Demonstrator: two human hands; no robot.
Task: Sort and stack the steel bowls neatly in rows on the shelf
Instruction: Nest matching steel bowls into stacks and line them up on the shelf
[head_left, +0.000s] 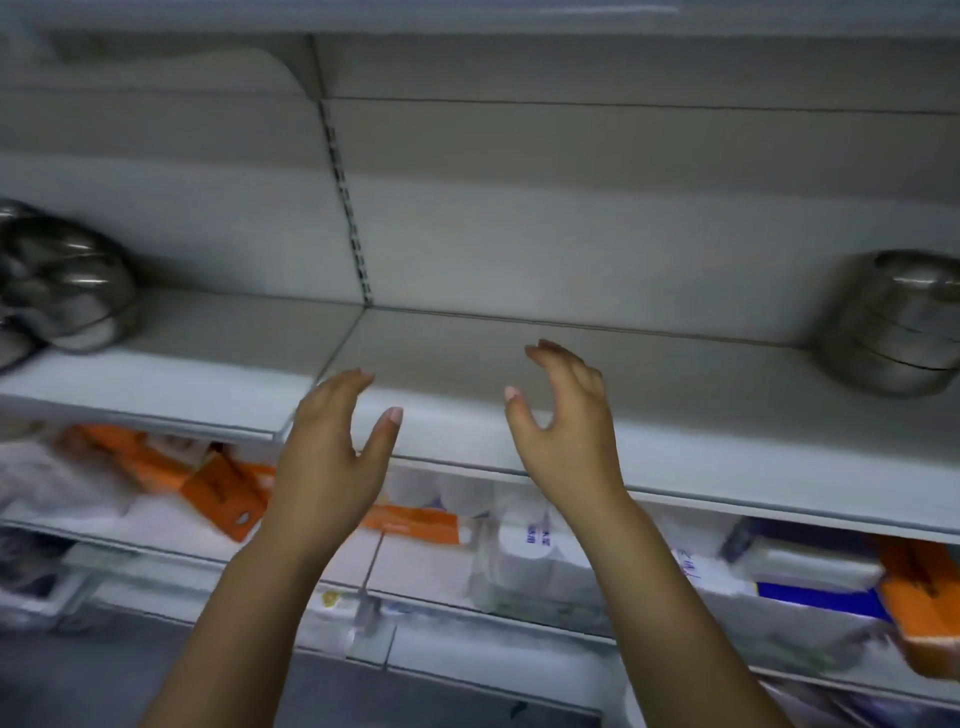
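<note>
Both hands are hovering over the front edge of the shelf (701, 395), palms facing each other. The left hand (332, 457) is holding nothing, its fingers loosely extended and its thumb spread wide. The right hand (571, 436) is likewise gripping nothing, with relaxed fingers curving gently inward. Bare shelf is showing between and beyond them. Well off to the right of the right hand, a stack of steel bowls (893, 327) is sitting nested toward the back of the shelf, apart from any finger. Far out to the left of the left hand, a cluster of steel bowls (67, 291) is lying jumbled and tilted, too blurred to count. Neither group is touching a hand. Below the wrists, a lower shelf (156, 548) is carrying orange packs (223, 488) under the left hand and white rolls (524, 551) beneath the right forearm.
</note>
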